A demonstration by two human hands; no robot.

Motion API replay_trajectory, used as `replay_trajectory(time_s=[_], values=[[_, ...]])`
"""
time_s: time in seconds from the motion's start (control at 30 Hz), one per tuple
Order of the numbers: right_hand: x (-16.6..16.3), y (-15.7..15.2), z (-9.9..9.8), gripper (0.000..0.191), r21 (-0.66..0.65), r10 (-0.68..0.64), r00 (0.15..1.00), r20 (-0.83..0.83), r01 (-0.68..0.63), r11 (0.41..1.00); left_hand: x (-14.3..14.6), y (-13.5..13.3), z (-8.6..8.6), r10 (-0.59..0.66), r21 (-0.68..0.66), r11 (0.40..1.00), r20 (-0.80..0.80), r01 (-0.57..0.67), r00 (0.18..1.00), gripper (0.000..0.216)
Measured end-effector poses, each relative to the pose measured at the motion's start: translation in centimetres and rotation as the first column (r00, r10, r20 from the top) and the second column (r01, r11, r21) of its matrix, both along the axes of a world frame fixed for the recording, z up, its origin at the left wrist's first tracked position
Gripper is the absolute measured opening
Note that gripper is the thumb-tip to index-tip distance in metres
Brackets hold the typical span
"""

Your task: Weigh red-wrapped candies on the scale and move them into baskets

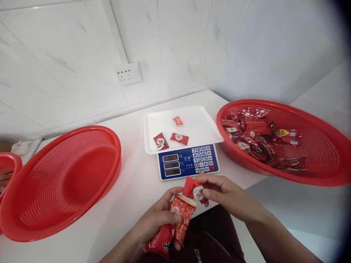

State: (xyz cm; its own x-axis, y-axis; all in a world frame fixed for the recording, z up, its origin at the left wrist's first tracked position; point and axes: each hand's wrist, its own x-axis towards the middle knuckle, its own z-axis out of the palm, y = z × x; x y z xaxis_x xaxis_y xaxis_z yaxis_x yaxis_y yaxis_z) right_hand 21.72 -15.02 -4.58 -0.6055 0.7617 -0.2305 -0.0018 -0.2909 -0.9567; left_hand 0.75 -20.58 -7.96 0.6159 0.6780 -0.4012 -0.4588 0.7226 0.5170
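Observation:
My left hand [160, 215] is closed on red snack packets [184, 215], one with a gold pattern and one with dark lettering lower down. Pinched in my right hand [222, 191] is a small red packet [193, 190] with a round white label, held just above those in the left. Beyond my hands stands a digital scale [189, 162] with a blue keypad panel and a white tray [192, 133]. On the tray lie a dark red packet [161, 141], a red packet with a round label [179, 138] and a small red wrapped piece [178, 120].
To the right, a large red plastic basket [326, 157] holds many red packets [256, 127]. A bare red basket [82, 179] stands at the left, with part of another basket [11, 159] beyond it. The tiled wall carries a power socket [128, 73].

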Motion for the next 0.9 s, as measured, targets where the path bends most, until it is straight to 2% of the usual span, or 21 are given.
replay_trajectory(time_s=[0.07, 0.13, 0.23, 0.37, 0.47, 0.57, 0.63, 0.7, 0.77, 0.83, 0.9], values=[[0.2, 0.2, -0.6, 0.021, -0.142, -0.078, 0.988, -0.137, 0.058, 0.988, 0.0, 0.0, 0.2, 0.050, -0.003, 0.999, -0.056, -0.051, 0.997, 0.052], [0.2, 0.1, -1.2, 0.019, -0.290, -0.159, 0.969, -0.187, 0.100, 0.952, 0.1, 0.1, 0.6, 0.098, -0.010, 0.995, -0.115, -0.100, 0.989, 0.039], [-0.5, -0.2, -1.8, 0.028, -0.360, -0.198, 0.967, -0.161, 0.129, 0.924, 0.6, 0.4, 1.3, 0.176, -0.007, 0.983, -0.188, -0.181, 0.966, 0.037], [-1.8, -0.9, -1.3, 0.039, -0.156, -0.038, 0.999, -0.007, 0.036, 0.987, 1.5, 0.6, 2.0, 0.232, 0.020, 0.972, -0.242, -0.234, 0.942, 0.044], [-2.6, -1.0, -0.3, 0.028, -0.004, 0.025, 0.992, 0.124, -0.024, 1.000, 1.9, 0.6, 2.1, 0.211, 0.015, 0.977, -0.230, -0.214, 0.950, 0.050], [-2.6, 0.0, 0.4, 0.024, 0.104, -0.071, 0.982, 0.177, 0.053, 0.993, 1.9, 0.3, 1.8, 0.165, -0.015, 0.985, -0.183, -0.171, 0.969, 0.050], [-2.2, 1.7, 0.6, 0.026, 0.139, -0.187, 0.968, 0.170, 0.165, 0.977, 1.8, 0.1, 1.5, 0.127, -0.045, 0.990, -0.137, -0.134, 0.982, 0.043], [-1.8, 4.2, 0.9, 0.029, 0.165, -0.343, 0.928, 0.145, 0.319, 0.933, 1.6, -0.2, 1.1, 0.070, -0.073, 0.994, -0.096, -0.077, 0.993, 0.036], [-1.7, 6.9, 1.3, 0.030, 0.211, -0.498, 0.857, 0.132, 0.466, 0.859, 1.6, -0.5, 0.7, 0.013, -0.078, 0.997, -0.081, -0.019, 0.997, 0.034], [-1.8, 9.4, 1.7, 0.031, 0.290, -0.583, 0.791, 0.187, 0.523, 0.802, 1.5, -0.9, 0.6, -0.018, -0.049, 0.999, -0.078, 0.014, 0.997, 0.034], [-1.9, 11.1, 2.2, 0.034, 0.423, -0.600, 0.748, 0.285, 0.464, 0.779, 1.2, -1.2, 0.6, -0.054, 0.004, 0.999, -0.064, 0.054, 0.997, 0.038]])
